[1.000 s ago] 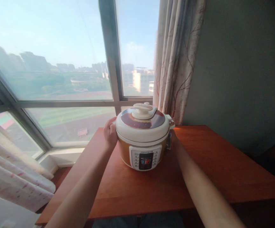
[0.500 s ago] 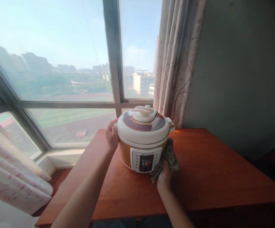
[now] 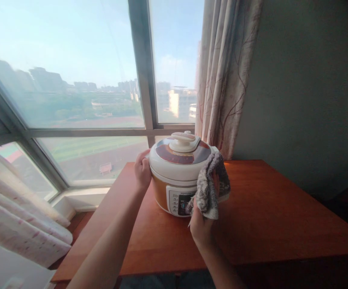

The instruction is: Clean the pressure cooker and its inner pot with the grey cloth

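Note:
A white and gold electric pressure cooker (image 3: 176, 173) stands upright on the wooden table, its lid on and its control panel (image 3: 180, 200) facing me. My left hand (image 3: 143, 171) is closed around the handle on the cooker's left side. In my right hand (image 3: 203, 218) is a bunched grey cloth (image 3: 210, 186), held up in front of the cooker's right side. The cloth hides the right part of the panel and most of the right handle. Whether it touches the cooker there, I cannot tell.
The reddish-brown table (image 3: 270, 216) extends to the right of the cooker. Behind stand a large window (image 3: 86, 132) and a hanging curtain (image 3: 224, 80). Another curtain (image 3: 14, 212) hangs at the lower left, and a dark wall (image 3: 300, 100) is on the right.
My right hand has turned and raised the cloth from the cooker's lower right side up to the height of its lid rim. My left hand keeps its place on the handle.

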Tool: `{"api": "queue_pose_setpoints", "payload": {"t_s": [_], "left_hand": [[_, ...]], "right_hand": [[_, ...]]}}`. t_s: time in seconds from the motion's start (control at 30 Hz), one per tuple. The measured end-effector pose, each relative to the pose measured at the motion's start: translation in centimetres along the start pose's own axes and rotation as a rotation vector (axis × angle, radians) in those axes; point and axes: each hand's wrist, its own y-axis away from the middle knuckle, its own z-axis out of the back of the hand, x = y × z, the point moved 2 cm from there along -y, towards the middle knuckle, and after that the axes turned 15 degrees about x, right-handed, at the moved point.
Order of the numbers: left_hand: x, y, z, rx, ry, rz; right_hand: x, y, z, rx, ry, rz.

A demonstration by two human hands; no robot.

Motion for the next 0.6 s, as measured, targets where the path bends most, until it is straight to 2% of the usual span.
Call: {"api": "queue_pose_setpoints", "payload": {"t_s": [0.07, 0.13, 0.23, 0.3, 0.37, 0.53, 0.6], "left_hand": [[0.2, 0.0, 0.0, 0.004, 0.012, -0.005], [0.2, 0.0, 0.0, 0.007, 0.015, -0.003], [0.2, -0.1, 0.1, 0.018, 0.004, 0.006], [0.1, -0.1, 0.2, 0.027, -0.007, 0.007], [0.1, -0.2, 0.1, 0.027, -0.019, 0.007], [0.2, -0.1, -0.1, -0.01, -0.003, 0.012], [0.1, 0.0, -0.2, -0.011, 0.007, 0.008]], "right_hand": [[1.6, -2.8, 0.8, 0.117, 0.241, 0.226], [2.4, -4.7, 1.3, 0.232, 0.444, 0.348], [2.0, -5.7, 1.8, 0.311, 0.607, 0.407], [0.8, -5.5, 2.0, 0.258, 0.575, 0.39], [-0.9, -4.9, 2.0, 0.137, 0.448, 0.298], [-5.6, -2.2, 0.7, -0.154, -0.004, -0.184], [-6.9, -1.1, 0.2, -0.237, -0.166, -0.317]]}}
